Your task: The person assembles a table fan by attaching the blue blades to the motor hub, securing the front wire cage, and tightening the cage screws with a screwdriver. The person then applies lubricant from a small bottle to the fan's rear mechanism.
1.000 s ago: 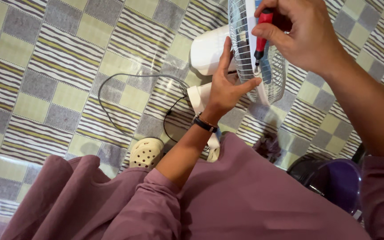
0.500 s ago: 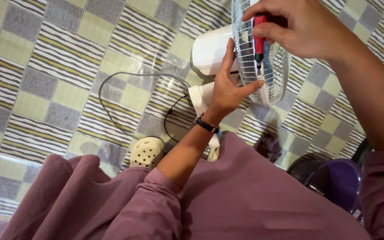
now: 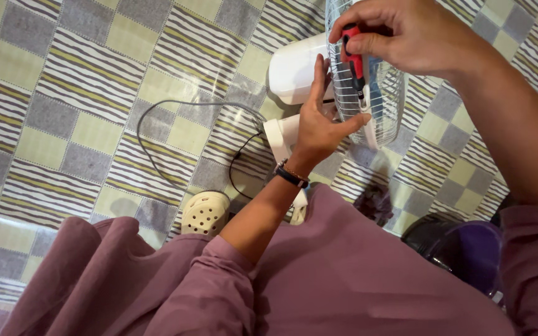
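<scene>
While the checked floor mat (image 3: pixel 63 93) spreads out left of both hands, the white fan (image 3: pixel 368 93) stands between them. Left hand (image 3: pixel 319 124) lies open against its wire grille, and right hand (image 3: pixel 406 40) above is clamped on a red screwdriver (image 3: pixel 354 59) pointing down at the grille's rim.

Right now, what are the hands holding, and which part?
The right hand grips a red screwdriver by its handle. The left hand steadies the white fan's wire grille at its rim.
</scene>
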